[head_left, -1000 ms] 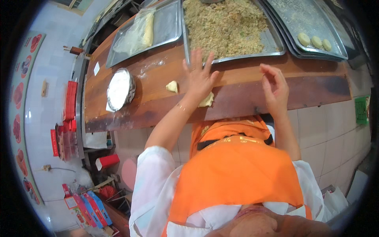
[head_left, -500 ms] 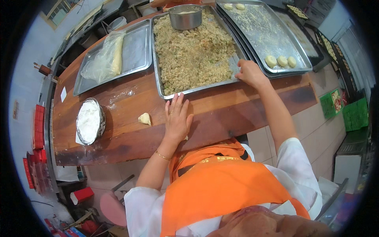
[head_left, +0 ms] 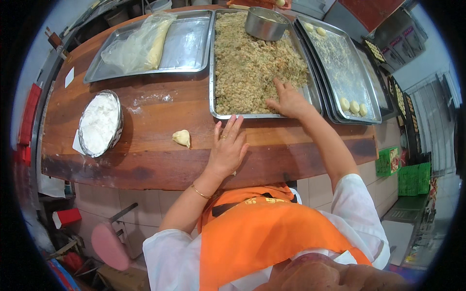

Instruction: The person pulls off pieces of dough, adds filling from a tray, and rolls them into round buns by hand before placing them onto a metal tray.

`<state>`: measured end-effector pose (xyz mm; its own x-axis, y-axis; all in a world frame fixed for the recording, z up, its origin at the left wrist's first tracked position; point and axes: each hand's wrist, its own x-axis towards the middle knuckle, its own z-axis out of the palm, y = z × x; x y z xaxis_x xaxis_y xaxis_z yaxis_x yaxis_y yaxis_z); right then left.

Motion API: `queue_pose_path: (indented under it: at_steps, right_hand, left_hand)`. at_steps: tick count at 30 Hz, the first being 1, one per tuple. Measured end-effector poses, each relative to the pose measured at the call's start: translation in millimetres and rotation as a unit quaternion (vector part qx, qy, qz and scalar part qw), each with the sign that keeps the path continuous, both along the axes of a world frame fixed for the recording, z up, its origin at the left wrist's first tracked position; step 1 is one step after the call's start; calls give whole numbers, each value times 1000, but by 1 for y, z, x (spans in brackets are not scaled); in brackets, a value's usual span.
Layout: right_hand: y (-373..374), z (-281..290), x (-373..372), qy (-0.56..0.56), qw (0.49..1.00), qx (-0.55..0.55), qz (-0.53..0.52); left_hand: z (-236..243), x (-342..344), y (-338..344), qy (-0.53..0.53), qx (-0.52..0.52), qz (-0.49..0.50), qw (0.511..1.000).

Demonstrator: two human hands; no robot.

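Note:
My left hand (head_left: 228, 149) lies on the wooden table by the filling tray's front edge, fingers stretched out. A small pale bit, perhaps dough, peeks out beside its palm; the rest beneath is hidden. My right hand (head_left: 292, 100) reaches over the tray's front right part. Its thumb and index finger are apart and touch the crumbly brownish filling (head_left: 252, 72), while the other fingers are partly hidden. That filling covers most of a metal tray (head_left: 212, 92). Left of my left hand sits a small folded piece of dough (head_left: 181, 138) on the table.
A bowl of white flour (head_left: 99, 123) stands at the left. Behind it, a metal tray (head_left: 187, 46) bears a plastic-wrapped dough roll (head_left: 156, 46). A round metal pan (head_left: 266, 24) rests on the filling. Stacked trays (head_left: 347, 72) with several dough balls stand right. Another person's hand shows at the far edge.
My right hand has moved left from the tray's right edge onto the filling, its fingers spreading. My left hand stays on the table. The whole view has shifted.

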<state>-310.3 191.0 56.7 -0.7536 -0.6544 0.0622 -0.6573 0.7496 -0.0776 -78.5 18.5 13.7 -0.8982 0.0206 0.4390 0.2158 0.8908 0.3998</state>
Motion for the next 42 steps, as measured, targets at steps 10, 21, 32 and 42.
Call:
queue_pose_path:
  at_steps: [10, 21, 32, 42]
  right_hand:
    - [-1, -24, -34, 20, 992, 26, 121]
    - [18, -46, -63, -299, 835, -436, -156]
    - [6, -22, -40, -297, 802, -505, -114]
    - [21, -17, -36, -498, 600, -612, -129]
  left_hand:
    - [-2, 0, -2, 9, 4, 0, 1000]
    - [-4, -1, 1, 23, 9, 6, 1000]
    - [-2, 0, 0, 34, 21, 9, 999]
    - [3, 14, -6, 39, 97, 17, 994]
